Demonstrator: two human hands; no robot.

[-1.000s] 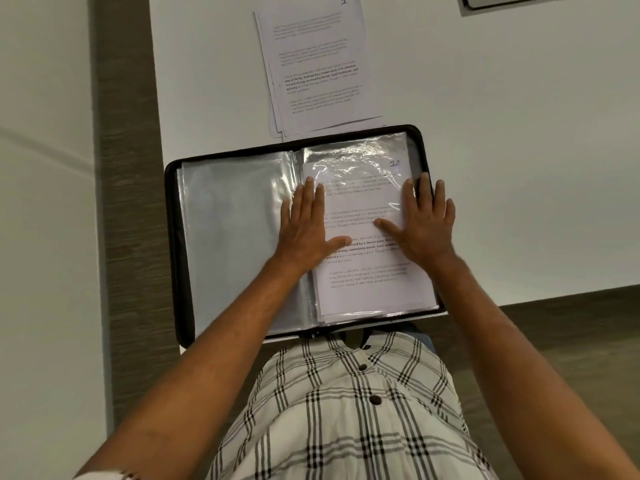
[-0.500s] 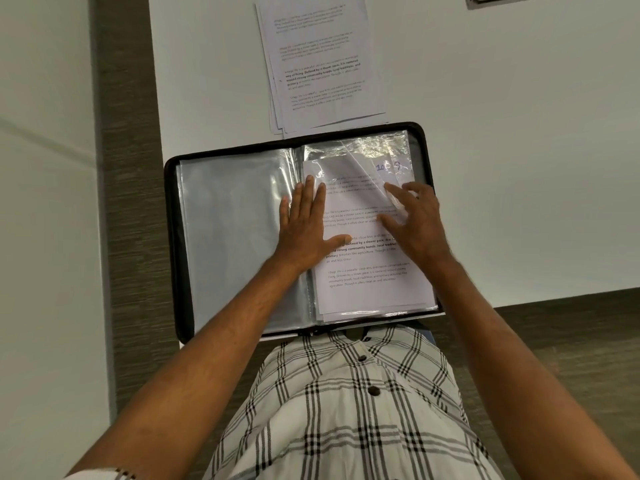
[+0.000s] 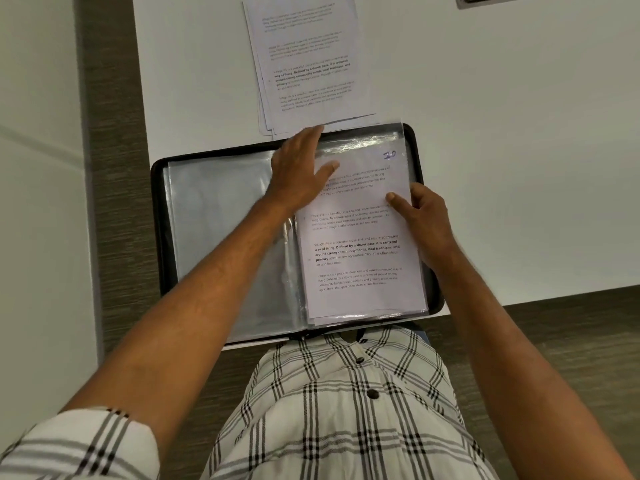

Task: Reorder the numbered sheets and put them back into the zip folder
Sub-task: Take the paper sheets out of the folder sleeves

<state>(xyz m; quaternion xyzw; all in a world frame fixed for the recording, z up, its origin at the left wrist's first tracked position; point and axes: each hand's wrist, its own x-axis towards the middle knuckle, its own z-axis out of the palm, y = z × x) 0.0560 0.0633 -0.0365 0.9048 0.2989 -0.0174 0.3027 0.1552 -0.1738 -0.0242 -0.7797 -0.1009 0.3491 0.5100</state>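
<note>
A black zip folder (image 3: 157,237) lies open on the white table, with clear plastic sleeves (image 3: 221,237) on its left half. On its right half lies a printed sheet (image 3: 356,251) marked 10 in blue at its top right corner. My right hand (image 3: 426,220) pinches this sheet's right edge, thumb on top and fingers curled behind the edge. My left hand (image 3: 298,168) reaches across the folder's top edge with straight fingers, its fingertips at the near edge of a loose stack of printed sheets (image 3: 304,64) lying beyond the folder.
The white table (image 3: 519,168) ends at a wood-grain strip on the left and in front. A dark flat object (image 3: 485,0) sits at the far right edge of view. My checked shirt fills the bottom.
My left hand left the folder's middle and moved up to the top edge near the loose stack. My right hand went from flat on the page to pinching its right edge.
</note>
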